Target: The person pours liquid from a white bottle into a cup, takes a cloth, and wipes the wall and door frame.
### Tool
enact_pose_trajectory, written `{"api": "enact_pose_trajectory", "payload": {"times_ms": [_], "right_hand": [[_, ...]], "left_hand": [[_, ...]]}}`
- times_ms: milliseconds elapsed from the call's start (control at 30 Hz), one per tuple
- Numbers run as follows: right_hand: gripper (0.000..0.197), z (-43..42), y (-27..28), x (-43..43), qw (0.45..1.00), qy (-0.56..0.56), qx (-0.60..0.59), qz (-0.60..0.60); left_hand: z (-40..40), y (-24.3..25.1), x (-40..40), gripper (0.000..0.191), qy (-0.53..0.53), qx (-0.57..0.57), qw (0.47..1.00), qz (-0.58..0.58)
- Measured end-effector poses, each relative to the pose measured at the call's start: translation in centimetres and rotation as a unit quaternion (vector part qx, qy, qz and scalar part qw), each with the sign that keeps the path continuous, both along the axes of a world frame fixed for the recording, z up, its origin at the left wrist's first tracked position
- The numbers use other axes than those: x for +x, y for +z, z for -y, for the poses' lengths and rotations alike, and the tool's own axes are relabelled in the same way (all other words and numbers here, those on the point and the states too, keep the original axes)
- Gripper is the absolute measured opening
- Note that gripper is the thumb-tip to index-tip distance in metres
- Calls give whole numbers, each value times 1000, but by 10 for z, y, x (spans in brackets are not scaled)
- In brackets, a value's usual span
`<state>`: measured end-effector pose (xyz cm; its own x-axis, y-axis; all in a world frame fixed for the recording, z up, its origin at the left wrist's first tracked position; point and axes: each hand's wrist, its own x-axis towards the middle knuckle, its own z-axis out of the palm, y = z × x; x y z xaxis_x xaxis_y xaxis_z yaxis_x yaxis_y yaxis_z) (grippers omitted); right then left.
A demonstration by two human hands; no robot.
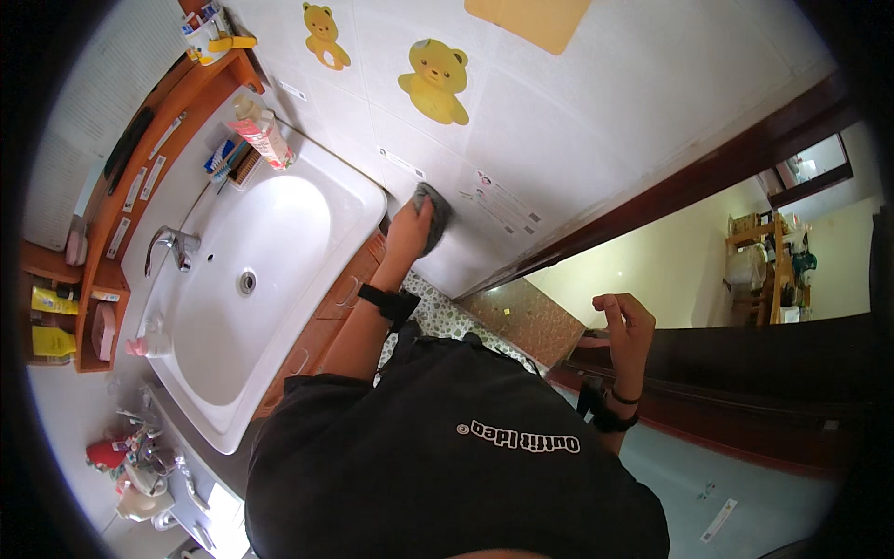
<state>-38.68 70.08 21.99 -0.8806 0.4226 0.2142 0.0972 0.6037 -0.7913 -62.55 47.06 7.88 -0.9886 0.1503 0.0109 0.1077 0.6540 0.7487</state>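
My left hand (412, 225) is closed on a dark grey cloth (437, 220). It presses the cloth to the white tiled wall (482, 157), just past the corner of the white washbasin (227, 293). A printed strip label (401, 163) is stuck on the tile above the cloth. Away from the wall, my right hand (628, 325) is raised in front of the doorway with its fingers loosely curled. Nothing shows in it. Each wrist wears a black strap.
A chrome faucet (171, 246) rises at the basin's back edge. A bottle (264, 133) and a small basket of brushes (241, 164) stand on its rim, and a pump bottle (150, 344) sits opposite. Wooden shelving (202, 91) lines the mirror. A dark door frame (670, 178) borders the wall.
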Motion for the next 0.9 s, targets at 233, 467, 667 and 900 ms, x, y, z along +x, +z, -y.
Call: {"api": "enact_pose_trajectory", "payload": {"times_ms": [233, 467, 667, 900], "right_hand": [[18, 11, 6, 12, 998, -2, -62, 11], [18, 14, 1, 20, 998, 1, -66, 26], [17, 8, -3, 41, 994, -43, -94, 33], [17, 12, -1, 48, 998, -30, -62, -13]], "left_hand": [[-40, 51, 32, 37, 31, 108, 993, -38], [-53, 2, 85, 30, -251, -25, 966, -61], [-26, 61, 18, 44, -115, 84, 988, -60], [-21, 146, 21, 26, -41, 423, 872, -242]]}}
